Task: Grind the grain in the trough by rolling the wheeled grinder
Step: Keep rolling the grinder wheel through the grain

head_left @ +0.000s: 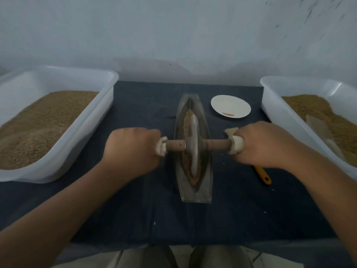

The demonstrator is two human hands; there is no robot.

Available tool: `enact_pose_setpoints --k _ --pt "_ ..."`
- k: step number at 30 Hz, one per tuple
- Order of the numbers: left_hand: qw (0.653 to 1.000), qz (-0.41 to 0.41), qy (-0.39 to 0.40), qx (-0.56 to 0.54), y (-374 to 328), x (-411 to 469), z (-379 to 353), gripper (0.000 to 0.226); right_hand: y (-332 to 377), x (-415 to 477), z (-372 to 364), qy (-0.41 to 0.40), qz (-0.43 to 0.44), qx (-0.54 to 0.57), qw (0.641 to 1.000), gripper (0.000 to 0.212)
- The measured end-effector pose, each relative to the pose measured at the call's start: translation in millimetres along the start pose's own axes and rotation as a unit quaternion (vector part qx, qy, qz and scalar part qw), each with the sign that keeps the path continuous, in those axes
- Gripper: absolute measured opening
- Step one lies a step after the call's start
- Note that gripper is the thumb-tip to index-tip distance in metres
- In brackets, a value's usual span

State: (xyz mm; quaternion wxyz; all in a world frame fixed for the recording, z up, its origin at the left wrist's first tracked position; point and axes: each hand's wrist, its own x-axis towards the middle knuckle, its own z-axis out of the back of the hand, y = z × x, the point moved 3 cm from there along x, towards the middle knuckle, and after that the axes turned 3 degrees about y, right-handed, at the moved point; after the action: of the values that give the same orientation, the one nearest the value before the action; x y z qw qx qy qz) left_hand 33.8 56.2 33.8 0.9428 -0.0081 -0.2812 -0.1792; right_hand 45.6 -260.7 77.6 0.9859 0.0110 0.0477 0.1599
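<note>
A long boat-shaped metal trough (206, 167) lies lengthwise on the dark cloth in front of me, with brown grain (187, 120) along its groove. The grinder's metal wheel (193, 146) stands upright in the groove near the trough's middle. A wooden axle (216, 145) runs through the wheel, with pale cloth wrapped round both ends. My left hand (133, 151) grips the left cloth-wrapped end. My right hand (262, 145) grips the right end. Grain under the wheel is hidden.
A white tub (108, 84) full of grain stands at the left, another white tub (274, 105) with grain at the right. A small white plate (230, 106) holding a few grains sits behind my right hand. A yellow-handled tool (263, 176) lies partly under my right wrist.
</note>
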Motion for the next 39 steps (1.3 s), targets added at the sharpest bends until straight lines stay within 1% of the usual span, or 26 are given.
enact_pose_setpoints --k 1,3,6,9,12,14,17,18,19,20,22,24,25,26,28,29,31,33,35,37,39 --pt "1.0 0.002 0.007 0.0 1.2 2.5 -2.8 0.037 0.1 2.1 -0.9 0.002 -0.007 0.002 1.0 0.034" --pt "0.998 0.026 0.059 0.026 3.1 18.3 -18.9 0.039 -1.2 19.7 -3.1 -0.021 -0.037 -0.022 0.999 0.026" --pt "0.988 0.085 0.127 0.034 11.8 68.3 -42.8 0.028 -4.2 62.0 3.6 -0.079 -0.073 -0.056 0.993 0.026" --pt "0.979 0.122 0.161 0.011 17.4 100.8 -48.5 0.023 -3.0 87.6 16.7 -0.102 -0.07 -0.082 0.989 0.017" --pt "0.979 0.115 0.168 0.012 12.9 88.7 -40.6 0.024 -4.3 83.2 16.7 -0.079 -0.061 -0.072 0.992 0.017" --pt "0.982 0.091 0.166 0.02 6.6 59.6 -29.9 0.027 -5.2 63.1 7.3 -0.04 -0.054 -0.061 0.996 0.02" --pt "0.99 0.041 0.127 0.044 -2.3 12.7 -6.5 0.03 -1.2 19.7 -0.4 0.021 -0.023 -0.019 0.999 0.034" --pt "0.992 0.027 0.11 0.051 -3.6 3.6 -0.3 0.03 1.1 9.3 -0.2 0.03 -0.01 -0.001 1.0 0.037" --pt "0.993 0.023 0.103 0.054 -3.3 -0.1 2.0 0.031 1.2 4.9 -0.5 0.03 -0.004 0.009 0.999 0.035" --pt "0.992 0.027 0.111 0.054 -1.8 1.4 0.1 0.032 0.0 7.2 -2.0 0.017 -0.007 0.005 1.0 0.029" --pt "0.986 0.055 0.155 0.038 1.5 17.8 -12.1 0.029 -1.1 22.8 -5.4 -0.049 -0.029 -0.035 0.998 0.024" --pt "0.979 0.093 0.182 0.024 7.1 51.5 -26.2 0.025 -2.6 48.7 -4.3 -0.135 -0.047 -0.057 0.988 0.023" --pt "0.976 0.108 0.189 0.02 10.1 70.0 -31.8 0.026 -2.8 61.2 -0.6 -0.164 -0.05 -0.055 0.984 0.024" --pt "0.974 0.118 0.192 0.017 12.5 86.4 -34.9 0.028 -2.7 71.9 3.0 -0.173 -0.053 -0.05 0.982 0.026" --pt "0.977 0.108 0.184 0.024 13.6 108.7 -36.0 0.035 -5.4 85.0 4.9 -0.144 -0.073 -0.045 0.986 0.029" --pt "0.979 0.094 0.179 0.033 11.6 112.8 -34.5 0.037 -8.0 86.5 3.9 -0.125 -0.088 -0.039 0.987 0.025" --pt "0.982 0.063 0.167 0.055 5.4 102.6 -26.0 0.031 -12.6 76.8 -6.6 -0.075 -0.106 -0.026 0.991 0.019" --pt "0.984 0.036 0.162 0.066 -1.3 73.7 -15.8 0.025 -14.3 49.9 -18.2 -0.026 -0.092 -0.013 0.995 0.022" --pt "0.984 0.032 0.165 0.055 -2.2 39.3 -7.6 0.023 -12.9 21.8 -18.7 -0.04 -0.044 0.003 0.998 0.023" --pt "0.983 0.05 0.175 0.032 1.2 16.0 -3.8 0.026 -9.0 10.1 -11.8 -0.062 0.0 -0.001 0.998 0.031" --pt "0.981 0.064 0.183 0.026 2.9 14.5 -8.3 0.028 -7.5 19.8 -9.0 -0.045 -0.005 -0.019 0.999 0.035"
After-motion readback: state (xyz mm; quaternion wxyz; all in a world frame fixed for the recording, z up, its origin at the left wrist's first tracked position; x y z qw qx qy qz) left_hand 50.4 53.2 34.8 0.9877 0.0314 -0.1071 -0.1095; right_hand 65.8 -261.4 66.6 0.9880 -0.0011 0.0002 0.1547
